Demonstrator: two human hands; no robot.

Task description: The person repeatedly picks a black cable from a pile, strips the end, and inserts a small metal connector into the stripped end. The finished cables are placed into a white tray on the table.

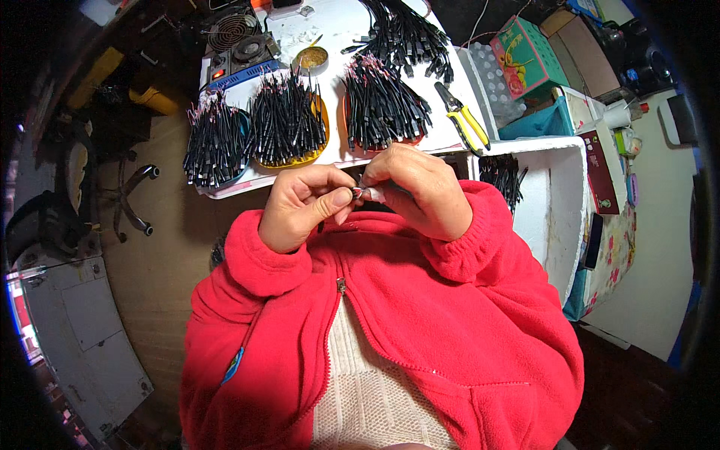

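Observation:
In front of my chest, just off the table's near edge, both hands meet at a short black cable [356, 193] with small reddish wire ends. My left hand [304, 206] pinches it between thumb and fingers. From the other side, my right hand [424, 187] closes its fingertips on the wire end. Something whitish shows at the right fingertips; I cannot tell what it is. Beyond my hands, bundles of black cables stand upright in a blue basin [244, 161], a yellow basin [304, 156] and a red basin [384, 144], wire ends up.
Loose black cables [409, 34] lie at the table's back. Yellow-handled pliers [463, 120] lie at the right, a round tin [311, 60] and a blue device [244, 71] at the back left. A white foam box [551, 202] holding cables stands right of me; an office chair [124, 195] stands left.

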